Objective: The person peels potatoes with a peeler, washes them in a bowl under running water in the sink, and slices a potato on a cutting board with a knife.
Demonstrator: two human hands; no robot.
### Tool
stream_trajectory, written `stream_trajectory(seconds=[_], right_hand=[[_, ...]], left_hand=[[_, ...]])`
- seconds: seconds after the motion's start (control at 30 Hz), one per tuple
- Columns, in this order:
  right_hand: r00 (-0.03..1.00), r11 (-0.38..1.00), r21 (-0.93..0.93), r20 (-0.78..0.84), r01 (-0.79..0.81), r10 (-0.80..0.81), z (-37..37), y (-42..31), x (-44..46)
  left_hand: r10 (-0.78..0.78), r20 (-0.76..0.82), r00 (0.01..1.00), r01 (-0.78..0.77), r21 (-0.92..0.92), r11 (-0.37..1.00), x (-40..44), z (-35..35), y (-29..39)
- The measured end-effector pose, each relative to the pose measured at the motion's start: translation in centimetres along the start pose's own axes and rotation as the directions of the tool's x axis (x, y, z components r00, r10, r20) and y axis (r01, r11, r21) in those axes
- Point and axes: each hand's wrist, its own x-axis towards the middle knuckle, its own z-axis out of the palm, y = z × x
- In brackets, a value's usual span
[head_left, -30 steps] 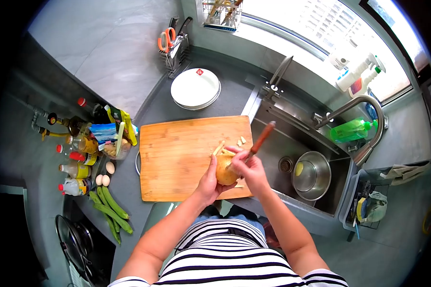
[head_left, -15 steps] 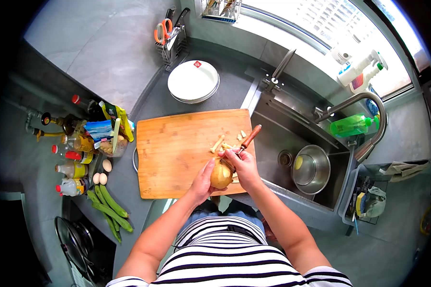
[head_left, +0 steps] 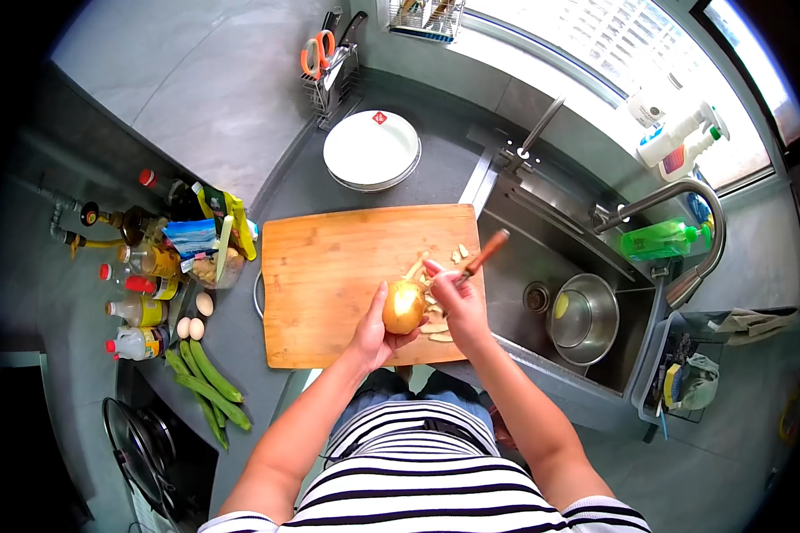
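My left hand (head_left: 375, 330) is wrapped round a yellow-brown potato (head_left: 404, 306) above the lower right part of the wooden cutting board (head_left: 329, 284). Part of the potato's skin is off, and a shiny patch faces up. My right hand (head_left: 458, 302) grips a peeler (head_left: 485, 255) with a reddish-brown wooden handle that points up to the right. The peeler's head is hidden by the fingers. Just right of the potato, my right fingers are apart from its surface. Several strips of peel (head_left: 460, 253) lie on the board around both hands.
Behind the board stand stacked white plates (head_left: 372, 149) and a knife rack (head_left: 331, 84). A metal bowl (head_left: 585, 320) sits in the sink (head_left: 524, 240) at right. On the left are bottles (head_left: 140, 311), eggs (head_left: 190, 328) and green gourds (head_left: 209, 382).
The right hand and peeler have drawn away from the potato to the right. The potato is turned in the left hand, showing a shiny side. The whole view has shifted slightly.
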Motion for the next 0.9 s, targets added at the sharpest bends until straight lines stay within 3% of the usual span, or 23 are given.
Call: stream_trajectory(seconds=[0.03, 0.07, 0.13, 0.23, 0.33, 0.47, 0.5, 0.6, 0.67, 0.83, 0.9], right_hand=[[0.991, 0.994, -0.089, 0.115, -0.062, 0.072, 1.3, -2.3, -1.2], [0.972, 0.996, -0.081, 0.233, -0.023, 0.042, 1.3, -1.6, -1.5], [0.973, 0.989, -0.139, 0.228, 0.060, -0.027, 1.9, -1.5, -1.2], [0.994, 0.993, 0.077, 0.082, -0.084, 0.078, 1.9, -1.0, -0.7], [0.983, 0.971, 0.176, -0.060, -0.161, 0.174, 1.7, -0.7, -0.1], [0.979, 0.959, 0.272, -0.158, -0.083, 0.130, 1.1, 1.5, 1.6], [0.971, 0.972, 0.214, -0.192, -0.102, 0.145, 1.1, 2.1, 1.5], [0.958, 0.986, -0.167, -0.287, -0.028, -0.022, -0.1, 3.4, 2.4], [0.956, 0.985, -0.114, -0.250, 0.128, -0.153, -1.4, 3.9, 2.9], [0.974, 0.918, -0.364, -0.099, 0.157, -0.206, -1.1, 0.9, 2.2], [0.996, 0.988, -0.125, 0.028, 0.087, -0.084, 0.2, -0.2, 1.3]], left_hand=[[-0.030, -0.010, 0.999, 0.030, -0.017, 0.999, 0.2, 0.0, -0.1], [-0.033, 0.010, 0.999, 0.033, -0.013, 0.999, 0.3, 0.1, -0.2], [-0.038, 0.048, 0.998, 0.038, -0.005, 0.999, 0.5, 0.1, -0.6], [-0.063, 0.052, 0.997, 0.062, 0.026, 0.998, 0.4, 0.0, -0.2], [-0.068, 0.102, 0.992, 0.067, 0.013, 0.998, -0.1, 0.1, 0.1], [-0.072, 0.275, 0.959, 0.080, -0.019, 0.997, -1.2, 0.1, 0.4], [-0.073, 0.323, 0.943, 0.078, -0.005, 0.997, -1.4, 0.5, 0.8], [-0.028, 0.187, 0.982, 0.027, 0.007, 1.000, -1.2, 1.2, 1.0], [0.005, 0.132, 0.991, 0.001, -0.052, 0.999, -0.6, 0.4, 0.8], [-0.006, -0.062, 0.998, 0.002, -0.075, 0.997, 0.4, -1.3, 0.2], [-0.009, -0.101, 0.995, 0.003, -0.062, 0.998, 0.9, -1.5, -0.1]])
